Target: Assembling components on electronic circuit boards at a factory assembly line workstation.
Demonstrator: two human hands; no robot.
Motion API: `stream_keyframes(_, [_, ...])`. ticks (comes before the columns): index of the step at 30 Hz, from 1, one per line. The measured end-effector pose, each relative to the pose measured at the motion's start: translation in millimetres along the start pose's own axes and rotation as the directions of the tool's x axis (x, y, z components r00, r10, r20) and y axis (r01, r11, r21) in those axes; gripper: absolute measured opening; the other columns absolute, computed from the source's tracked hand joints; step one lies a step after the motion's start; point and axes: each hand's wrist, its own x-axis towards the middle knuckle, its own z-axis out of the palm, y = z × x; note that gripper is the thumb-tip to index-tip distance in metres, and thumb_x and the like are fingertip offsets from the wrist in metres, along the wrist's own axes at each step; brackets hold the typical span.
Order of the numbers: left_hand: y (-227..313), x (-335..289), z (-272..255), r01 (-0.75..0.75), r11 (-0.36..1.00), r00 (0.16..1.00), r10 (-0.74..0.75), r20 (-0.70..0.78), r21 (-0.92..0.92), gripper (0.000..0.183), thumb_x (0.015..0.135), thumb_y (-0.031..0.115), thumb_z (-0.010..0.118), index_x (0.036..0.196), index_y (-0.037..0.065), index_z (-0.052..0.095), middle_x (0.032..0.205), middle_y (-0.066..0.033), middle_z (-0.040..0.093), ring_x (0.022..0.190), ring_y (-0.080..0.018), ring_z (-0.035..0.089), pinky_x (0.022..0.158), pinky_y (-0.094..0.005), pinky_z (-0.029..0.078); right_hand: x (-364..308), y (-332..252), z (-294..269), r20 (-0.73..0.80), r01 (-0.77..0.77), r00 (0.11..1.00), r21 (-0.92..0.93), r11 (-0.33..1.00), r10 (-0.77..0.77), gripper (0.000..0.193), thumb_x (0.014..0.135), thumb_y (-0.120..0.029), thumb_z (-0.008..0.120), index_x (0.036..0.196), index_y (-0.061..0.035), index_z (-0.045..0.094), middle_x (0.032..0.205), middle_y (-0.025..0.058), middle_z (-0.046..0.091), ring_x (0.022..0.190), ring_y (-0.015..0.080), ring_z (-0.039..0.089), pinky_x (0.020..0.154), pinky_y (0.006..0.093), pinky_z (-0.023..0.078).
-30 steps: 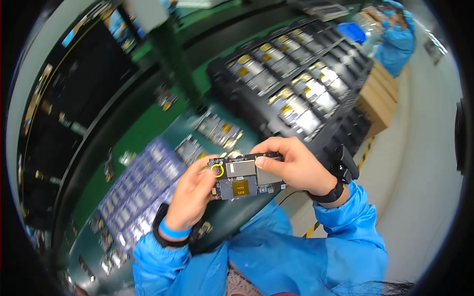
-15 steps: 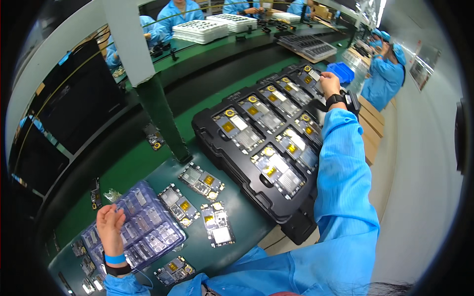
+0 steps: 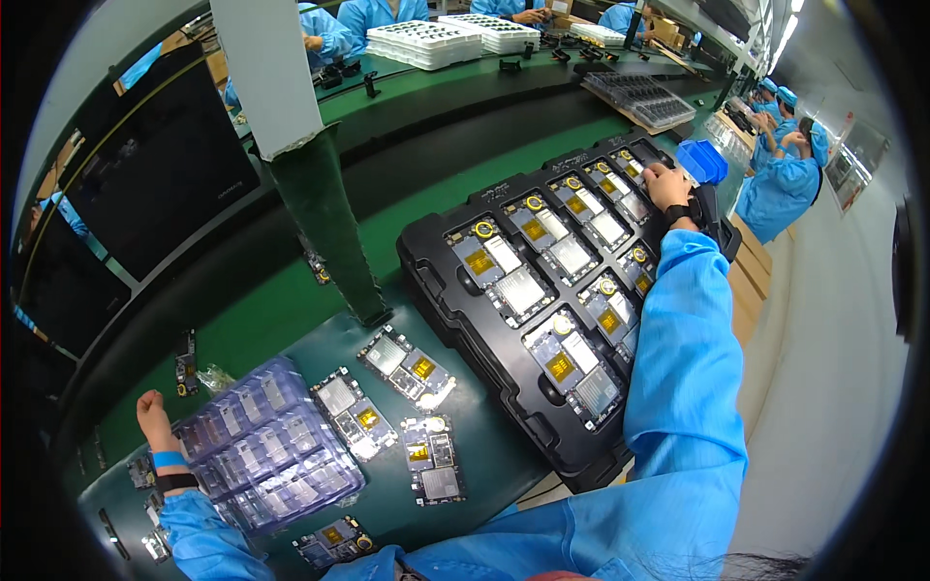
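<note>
My right hand (image 3: 668, 187) is at the far right end of a black tray (image 3: 431, 261), its fingers closed at a circuit board (image 3: 628, 163) seated there; what they hold, if anything, is hidden. Several circuit boards with silver shields and amber patches fill the tray's pockets, one of them a near board (image 3: 573, 368). My left hand (image 3: 153, 421), with a blue wristband, is raised beside the left edge of a clear plastic tray (image 3: 339, 473) of small silver metal pieces. Its fingers are curled together, and I cannot make out anything in them.
Loose circuit boards lie on the green mat between the trays, such as one board (image 3: 433, 460). A post (image 3: 325, 223) rises behind them. Beyond my right hand is a blue bin (image 3: 702, 162). Stacked white trays (image 3: 423, 44) and co-workers in blue are across the bench.
My left hand has moved left, off the clear tray to its side. My right hand stays at the far end of the black tray. The whole view has shifted slightly.
</note>
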Motion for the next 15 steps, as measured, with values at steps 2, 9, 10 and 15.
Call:
stream_keyframes(2, [-11.8,16.3,-25.9,-0.044,0.995,0.999,0.045,-0.005,0.092,0.010,0.079,0.006,0.055,0.088,0.002,0.054,0.081,-0.0019,0.054,0.075,-0.0116,0.049,0.072,-0.0235,0.039,6.5,-3.6,20.2,0.036,0.084,0.996,0.039,0.996,-0.085,0.030,0.079,-0.040,0.052,0.103,-0.0240,0.060,0.100,0.0073,0.060,0.101,0.0295,0.049,0.085,0.0452,0.035])
stream_keyframes(9, [52.4,2.4,38.6,-0.040,0.709,0.991,0.121,-0.065,0.704,0.040,0.069,0.029,0.062,0.099,0.003,0.058,0.101,-0.0195,0.058,0.098,-0.0357,0.053,0.085,-0.0395,0.042,11.4,-6.4,-64.9,-0.677,0.316,0.716,0.095,0.944,-0.171,0.027,0.083,-0.029,0.051,0.094,-0.0053,0.060,0.091,0.0139,0.062,0.081,0.0302,0.058,0.072,0.0368,0.044])
stream_keyframes(10, [55.6,-0.7,43.2,0.052,0.669,0.996,0.020,-0.088,0.742,0.047,0.068,0.031,0.062,0.105,0.004,0.055,0.106,-0.0216,0.055,0.101,-0.0374,0.051,0.087,-0.0414,0.041,-10.0,-40.6,-109.4,-0.741,0.398,0.655,0.174,0.901,-0.146,0.027,0.084,-0.024,0.052,0.096,0.0001,0.058,0.090,0.0144,0.061,0.080,0.0262,0.058,0.071,0.0339,0.044])
stream_keyframes(15, [66.8,-15.4,57.0,0.239,0.566,0.968,-0.206,-0.145,0.789,0.058,0.071,0.044,0.059,0.111,0.002,0.049,0.115,-0.0210,0.046,0.109,-0.0365,0.044,0.088,-0.0459,0.040,-127.0,-140.5,-228.0,-0.838,0.818,0.541,0.504,0.277,-0.071,0.020,0.087,-0.008,0.051,0.103,0.0033,0.053,0.087,0.0079,0.058,0.076,0.0102,0.052,0.070,0.0204,0.042])
